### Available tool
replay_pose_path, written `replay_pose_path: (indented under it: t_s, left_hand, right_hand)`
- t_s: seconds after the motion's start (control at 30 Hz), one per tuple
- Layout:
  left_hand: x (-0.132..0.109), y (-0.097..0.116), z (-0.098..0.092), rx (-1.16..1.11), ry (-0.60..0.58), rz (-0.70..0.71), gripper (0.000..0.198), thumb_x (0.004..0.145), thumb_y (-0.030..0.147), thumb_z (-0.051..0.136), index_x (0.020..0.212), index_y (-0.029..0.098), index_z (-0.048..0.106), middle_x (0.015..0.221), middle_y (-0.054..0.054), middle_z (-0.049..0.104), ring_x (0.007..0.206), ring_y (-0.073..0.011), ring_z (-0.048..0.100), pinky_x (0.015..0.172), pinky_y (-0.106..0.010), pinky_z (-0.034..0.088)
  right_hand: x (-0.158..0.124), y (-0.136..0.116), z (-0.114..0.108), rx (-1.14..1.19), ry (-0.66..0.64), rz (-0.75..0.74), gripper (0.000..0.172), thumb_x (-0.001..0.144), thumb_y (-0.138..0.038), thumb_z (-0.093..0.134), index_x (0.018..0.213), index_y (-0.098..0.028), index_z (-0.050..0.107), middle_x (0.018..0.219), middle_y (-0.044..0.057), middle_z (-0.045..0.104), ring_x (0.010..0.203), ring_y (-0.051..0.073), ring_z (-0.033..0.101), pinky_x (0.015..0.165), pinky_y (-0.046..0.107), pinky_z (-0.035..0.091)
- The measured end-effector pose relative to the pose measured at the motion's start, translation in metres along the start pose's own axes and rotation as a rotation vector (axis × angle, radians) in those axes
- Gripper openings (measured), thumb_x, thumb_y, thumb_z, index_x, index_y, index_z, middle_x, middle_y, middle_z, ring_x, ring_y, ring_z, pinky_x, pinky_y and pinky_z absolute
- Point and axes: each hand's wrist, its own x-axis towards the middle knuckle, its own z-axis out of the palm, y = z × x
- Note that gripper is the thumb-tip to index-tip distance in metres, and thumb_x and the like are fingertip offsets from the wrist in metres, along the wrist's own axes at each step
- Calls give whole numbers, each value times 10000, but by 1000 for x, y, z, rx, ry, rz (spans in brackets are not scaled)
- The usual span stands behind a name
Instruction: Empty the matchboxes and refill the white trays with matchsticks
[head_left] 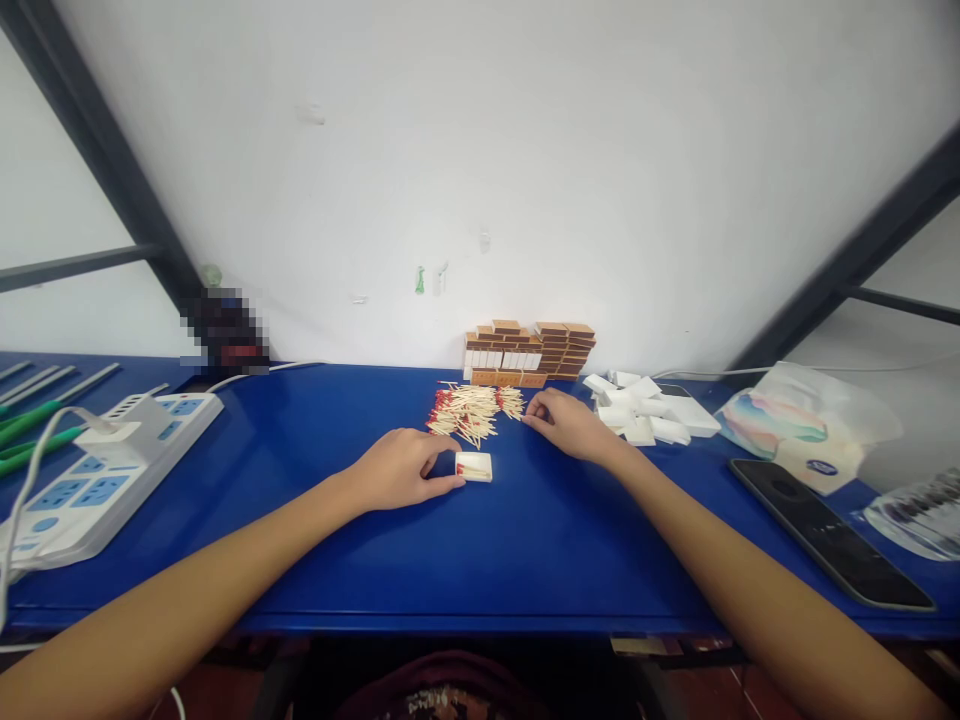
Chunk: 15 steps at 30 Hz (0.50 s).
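My left hand (405, 468) grips the left end of a small white matchbox tray (480, 462) between thumb and fingers. A few red-tipped matches lie inside the tray, which rests flat on the blue table. Just behind it spreads a loose heap of matches (469, 412), with a smaller bunch of matches (511, 402) at its right side. My right hand (564, 422) is at the right edge of that bunch, its thumb and fingertips drawn together. Whether a match is between them is too small to see.
Stacked brown matchboxes (566, 350) stand against the wall. A pile of white trays (637, 405) lies right of my right hand, near a tissue pack (814, 425) and a phone (829, 530). A power strip (112, 480) and green-handled tools (30, 425) are at left.
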Motion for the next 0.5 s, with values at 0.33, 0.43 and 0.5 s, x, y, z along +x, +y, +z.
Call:
replay_pose_path:
  t_s: [0.33,0.43,0.5]
  left_hand:
    - [0,-2,0,-22,37,-19,392,941,517,639,1204,231,692,630,45,608,580,-136,576,584,-255,350]
    - [0,-5,1,-17,69,-32,397,936,524,641,1197,228,691,628,47,603,579,-135,573,582,-258,353]
    - [0,-6,2,-11,69,-38,390,935,527,641,1182,230,697,628,46,603,581,-136,573,580,-262,353]
  right_hand:
    - [0,3,-1,-44,-35,-21,185,1032,-274,504,935,-172,625,1006,101,652,891,219,621,816,331,458]
    - [1,4,-1,-16,-11,-30,184,1028,-281,494,926,-179,609,1008,103,648,893,225,616,809,341,460]
    - [0,2,-3,11,12,-54,182,1027,-290,486,922,-187,593,1002,96,642,876,221,609,796,342,459]
